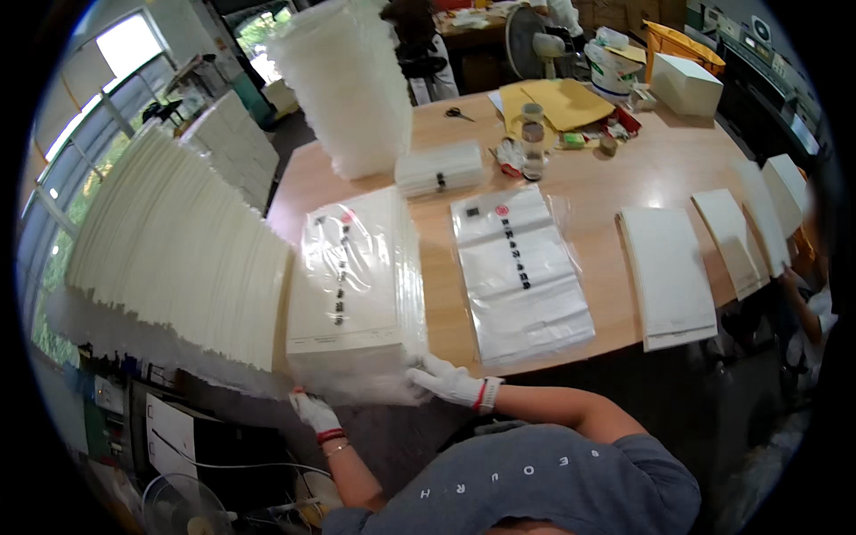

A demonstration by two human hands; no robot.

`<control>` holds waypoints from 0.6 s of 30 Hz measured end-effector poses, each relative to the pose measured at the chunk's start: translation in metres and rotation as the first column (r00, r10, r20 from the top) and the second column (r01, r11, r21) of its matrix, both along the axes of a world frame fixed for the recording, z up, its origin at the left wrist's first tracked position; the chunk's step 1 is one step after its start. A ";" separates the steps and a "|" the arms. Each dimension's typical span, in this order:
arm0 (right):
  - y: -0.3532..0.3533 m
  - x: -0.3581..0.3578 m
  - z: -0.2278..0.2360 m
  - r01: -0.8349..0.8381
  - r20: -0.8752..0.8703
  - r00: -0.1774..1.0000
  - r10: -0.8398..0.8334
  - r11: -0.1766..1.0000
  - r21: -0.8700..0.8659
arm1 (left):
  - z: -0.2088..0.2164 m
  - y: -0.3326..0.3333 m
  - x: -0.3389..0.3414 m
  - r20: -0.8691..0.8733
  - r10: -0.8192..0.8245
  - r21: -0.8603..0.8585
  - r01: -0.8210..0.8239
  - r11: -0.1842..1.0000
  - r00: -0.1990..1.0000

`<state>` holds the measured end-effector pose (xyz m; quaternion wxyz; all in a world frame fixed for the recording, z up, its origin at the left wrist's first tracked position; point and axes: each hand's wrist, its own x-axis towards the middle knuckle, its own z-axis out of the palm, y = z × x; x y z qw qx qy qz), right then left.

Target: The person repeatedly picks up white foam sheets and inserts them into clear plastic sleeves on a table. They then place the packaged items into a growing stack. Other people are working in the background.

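A tall stack of white paper in clear plastic bags (366,285), with dark characters and a red mark on the top one, stands at the table's near left edge. My left hand (314,412), in a white glove with a red cuff, is closed at the stack's near left corner, on the loose plastic. At the near right corner, my gloved right hand (453,383) grips the plastic with bent fingers; their tips are partly hidden. To the right of the stack, a flat printed plastic bag pile (522,276) lies on the table.
Left of me rises a long row of bagged paper (178,259); another tall pile (343,89) stands behind. The wooden table (606,169) also carries a wrapped bundle (437,168), scissors (459,114), a bottle (532,147), yellow envelopes (562,102) and white paper stacks (669,272). A co-worker's arm (798,294) shows at right.
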<state>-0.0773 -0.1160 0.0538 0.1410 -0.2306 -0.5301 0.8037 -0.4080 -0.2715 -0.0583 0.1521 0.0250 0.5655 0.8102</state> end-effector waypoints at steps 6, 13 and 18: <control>0.004 0.137 -0.077 0.196 0.260 0.952 -0.160 0.973 -0.119 | -0.066 0.035 0.215 -0.007 -0.885 -0.764 0.568 0.305 0.465; -0.009 0.241 -0.073 0.733 0.351 0.663 -0.661 0.669 -0.125 | 0.003 0.200 0.371 -0.641 -0.696 -0.767 0.310 0.562 -0.324; -0.015 0.263 -0.075 0.757 0.378 0.629 -0.680 0.646 -0.098 | -0.016 0.235 0.365 -0.254 -0.899 -0.939 0.313 0.141 -0.356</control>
